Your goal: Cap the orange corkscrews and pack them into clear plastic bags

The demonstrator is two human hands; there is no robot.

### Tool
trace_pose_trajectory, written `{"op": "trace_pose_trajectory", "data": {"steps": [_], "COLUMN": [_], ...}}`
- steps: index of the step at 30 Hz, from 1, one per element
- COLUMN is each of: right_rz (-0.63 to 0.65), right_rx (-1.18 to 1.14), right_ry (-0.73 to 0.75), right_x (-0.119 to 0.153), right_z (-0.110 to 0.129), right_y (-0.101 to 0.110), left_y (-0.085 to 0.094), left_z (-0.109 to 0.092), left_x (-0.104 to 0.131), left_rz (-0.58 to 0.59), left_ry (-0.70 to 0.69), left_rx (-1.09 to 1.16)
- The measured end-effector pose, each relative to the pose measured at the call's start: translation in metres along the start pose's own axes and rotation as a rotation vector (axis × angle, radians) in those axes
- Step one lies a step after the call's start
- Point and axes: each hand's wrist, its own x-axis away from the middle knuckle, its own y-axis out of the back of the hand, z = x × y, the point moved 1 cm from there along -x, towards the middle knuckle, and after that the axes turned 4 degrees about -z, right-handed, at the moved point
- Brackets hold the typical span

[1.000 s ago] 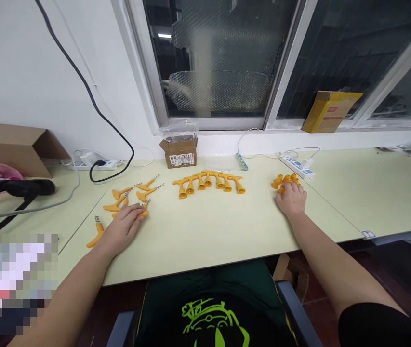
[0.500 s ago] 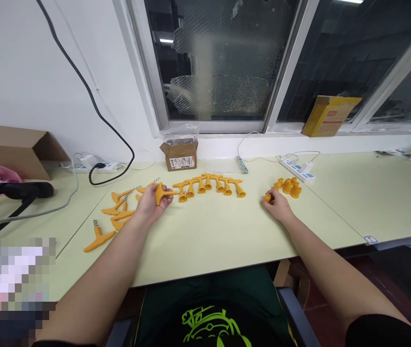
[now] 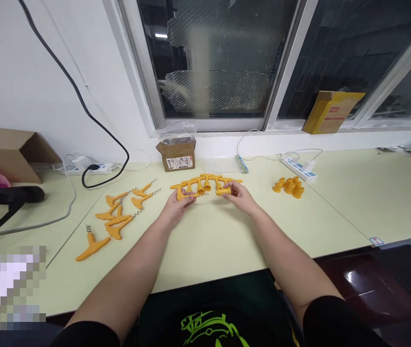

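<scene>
My left hand (image 3: 179,206) is closed on a yellow corkscrew handle (image 3: 180,193), its metal spiral pointing right. In my right hand (image 3: 240,196) is a yellow bell-shaped cap (image 3: 223,191), held sideways and a little apart from the spiral's tip. Behind both hands stands a curved row of yellow T-handled pieces with bell-shaped caps (image 3: 207,184), partly hidden by my fingers. Several loose corkscrews with bare spirals (image 3: 117,220) lie on the left side of the table. At the right, several yellow caps (image 3: 293,187) stand in a cluster.
A small open carton (image 3: 179,155) stands at the wall, with a power strip (image 3: 299,168) to the right. Cables run over the left side near a large cardboard box (image 3: 6,153). A yellow package (image 3: 331,113) leans against the window.
Both hands have moved toward each other in front of the row. The left brought the corkscrew rightward; the right carried a cap leftward, away from the cluster.
</scene>
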Motion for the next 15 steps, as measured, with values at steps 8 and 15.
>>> {"op": "trace_pose_trajectory", "data": {"steps": [8, 15], "right_rz": [0.03, 0.019], "right_rx": [-0.081, -0.148], "right_ry": [0.017, 0.039], "right_x": [0.009, 0.008], "right_z": [-0.021, -0.021], "right_y": [-0.008, -0.007], "left_y": [-0.012, -0.016], "left_z": [0.002, 0.002], "left_x": [0.006, 0.01], "left_rz": [0.08, 0.057], "left_ry": [0.052, 0.048], "left_rx": [-0.041, -0.039]}}
